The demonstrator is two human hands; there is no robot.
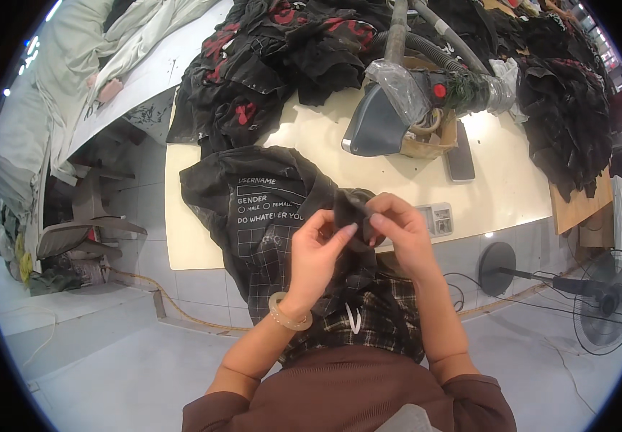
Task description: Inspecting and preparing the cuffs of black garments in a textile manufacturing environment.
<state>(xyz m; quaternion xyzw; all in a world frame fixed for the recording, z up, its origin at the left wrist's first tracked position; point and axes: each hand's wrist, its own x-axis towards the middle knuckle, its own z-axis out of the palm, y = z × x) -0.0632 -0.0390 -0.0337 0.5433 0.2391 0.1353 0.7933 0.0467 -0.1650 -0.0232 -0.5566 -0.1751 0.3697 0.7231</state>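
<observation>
A black garment point(271, 241) with white lettering and a grid print lies over the near edge of the table and hangs down across my lap. My left hand point(314, 248) pinches one part of it between thumb and fingers. Close beside it, my right hand point(403, 229) grips the same dark cloth. The fabric between the two hands is bunched up and slightly raised, facing me. Which part of the garment this is, I cannot tell. A pale bangle circles my left wrist.
Beyond my hands stands a grey-nosed device point(379, 122) with a hose, above a cardboard box point(440, 144). A phone point(461, 157) and a small grey tray point(438, 219) lie on the cream table point(505, 194). Black garments point(253, 65) pile up behind; a fan point(606, 299) is at right.
</observation>
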